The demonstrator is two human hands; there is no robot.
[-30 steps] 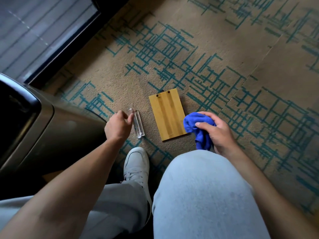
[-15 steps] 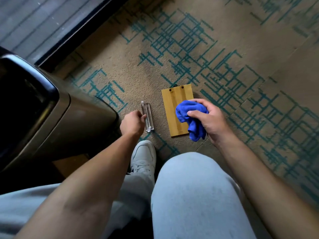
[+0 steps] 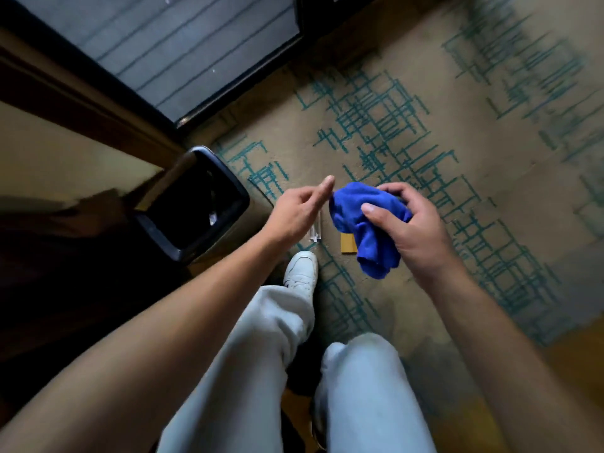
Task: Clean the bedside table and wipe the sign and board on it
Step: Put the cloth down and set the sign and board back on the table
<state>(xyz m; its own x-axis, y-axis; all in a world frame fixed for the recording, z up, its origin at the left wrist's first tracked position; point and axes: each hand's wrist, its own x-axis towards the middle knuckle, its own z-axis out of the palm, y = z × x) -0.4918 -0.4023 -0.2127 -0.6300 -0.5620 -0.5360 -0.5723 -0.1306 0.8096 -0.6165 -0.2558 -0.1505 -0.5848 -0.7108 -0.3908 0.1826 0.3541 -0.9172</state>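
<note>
**Sign and board lay on the carpet, below both hands**

Both hands were up off the floor. Right hand [image 3: 415, 223] was closed around a bunched blue cloth [image 3: 366, 223], thumb pressed on top, a loose tail hanging down. Left hand [image 3: 300, 207] was empty, fingers extended and loosely spread, fingertip almost touching the cloth's left edge; contact unclear.

Task items were on the carpet [image 3: 490, 158], not on any bench. The clear sign [image 3: 315, 231] showed only as a short stub past the left wrist; its long axis seemed to run away from the person, roughly in line with the shoe [image 3: 302, 268]. The board [image 3: 348, 243] lay just right of it, only a corner visible under the cloth; its long axis couldn't be read.

Judgement: sign sat nearly straight under the left hand, so left was the nearer one for a pickup; board was under the right hand, but that one was busy with the cloth. Either reach meant going straight down. Bin [image 3: 192, 204] stood to the left, clear of that path.
</note>
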